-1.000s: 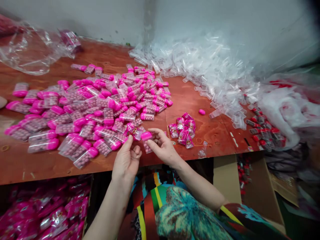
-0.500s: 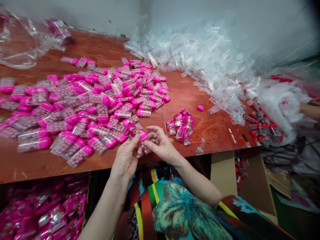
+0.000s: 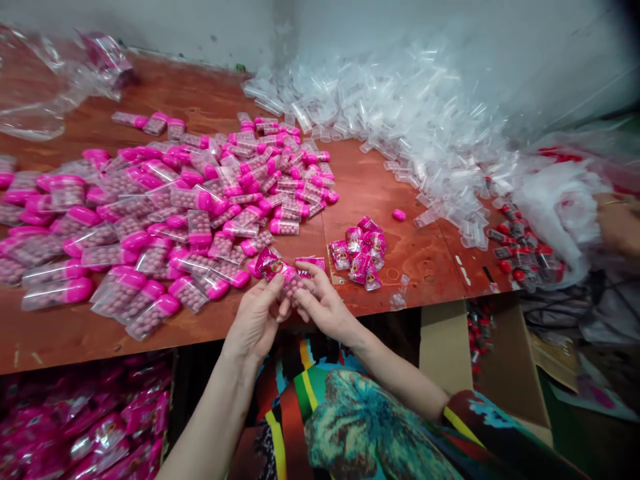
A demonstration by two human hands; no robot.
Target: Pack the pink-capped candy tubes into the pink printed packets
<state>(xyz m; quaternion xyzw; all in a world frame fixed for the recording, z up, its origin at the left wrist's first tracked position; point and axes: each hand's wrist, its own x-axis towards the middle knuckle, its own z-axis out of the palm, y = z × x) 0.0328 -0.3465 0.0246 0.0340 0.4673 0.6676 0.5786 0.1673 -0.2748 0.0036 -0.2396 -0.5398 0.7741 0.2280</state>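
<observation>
My left hand (image 3: pixel 256 315) is closed on a shiny pink wrapper (image 3: pixel 269 264), pinched between thumb and fingers. Beside it, my right hand (image 3: pixel 327 305) grips a small clear candy container (image 3: pixel 294 283) with pale pink balls inside. The two things meet between my fingertips, and I cannot tell whether the container is partly inside the wrapper. Just beyond my right fingers lies a flat pink wrapper (image 3: pixel 310 263) on the table. A small heap of filled pink wrappers (image 3: pixel 360 252) sits to the right. Many filled containers with pink caps (image 3: pixel 200 227) spread out at the left.
The red-brown wooden table (image 3: pixel 350 180) carries a pile of clear plastic tubes (image 3: pixel 390 107) along the wall. A loose pink cap (image 3: pixel 399 214) and red-capped tubes (image 3: pixel 525 247) lie rightward. Another person's hand (image 3: pixel 620 223) is at far right. Below are pink packets (image 3: pixel 100 427) and a cardboard box (image 3: pixel 443 340).
The container has sunk lower and tilted between my hands, against the wrapper. My right fingers have shifted slightly, uncovering the flat wrapper behind. The other person's hand has come further into view.
</observation>
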